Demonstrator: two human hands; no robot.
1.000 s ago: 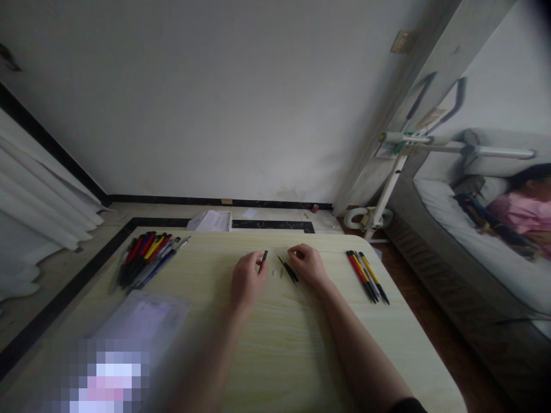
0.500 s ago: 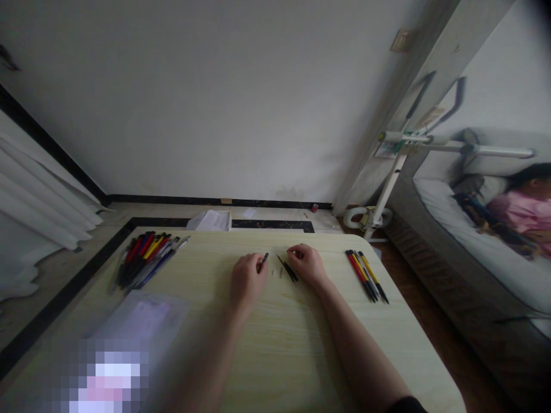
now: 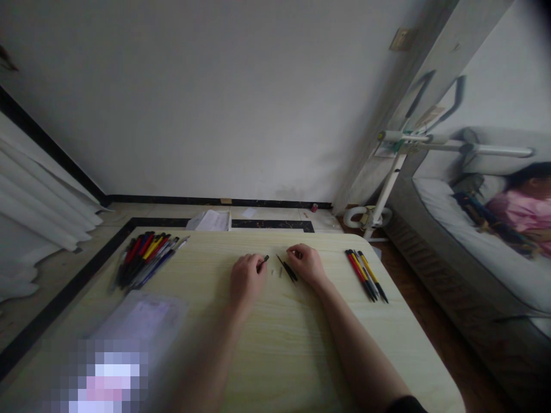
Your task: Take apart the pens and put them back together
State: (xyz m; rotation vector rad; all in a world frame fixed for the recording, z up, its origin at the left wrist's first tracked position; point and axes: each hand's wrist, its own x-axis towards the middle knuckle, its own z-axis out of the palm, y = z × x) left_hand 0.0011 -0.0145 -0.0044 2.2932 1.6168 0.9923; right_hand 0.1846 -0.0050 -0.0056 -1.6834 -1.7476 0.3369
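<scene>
My left hand (image 3: 248, 275) rests on the table, closed around a short black pen part (image 3: 264, 261) whose dark end sticks out past the thumb and forefinger. To its right, my right hand (image 3: 306, 263) is curled with thumb and forefinger pinched together; what they hold, if anything, is too small to make out. Between the hands lie a thin dark pen refill (image 3: 279, 260) and a black pen piece (image 3: 290, 271). Tiny pale parts (image 3: 280, 272), perhaps springs, lie just left of these.
Several mixed pens (image 3: 146, 258) are heaped at the table's far left. A few red, yellow and grey pens (image 3: 367, 275) lie side by side at right. A clear plastic pouch (image 3: 142, 321) is at near left. Beyond the table's right edge, a person (image 3: 520, 201) lies on a sofa.
The black pen part in my left hand has tilted slightly, its tip lower and further right. My right hand and the loose parts stay where they were.
</scene>
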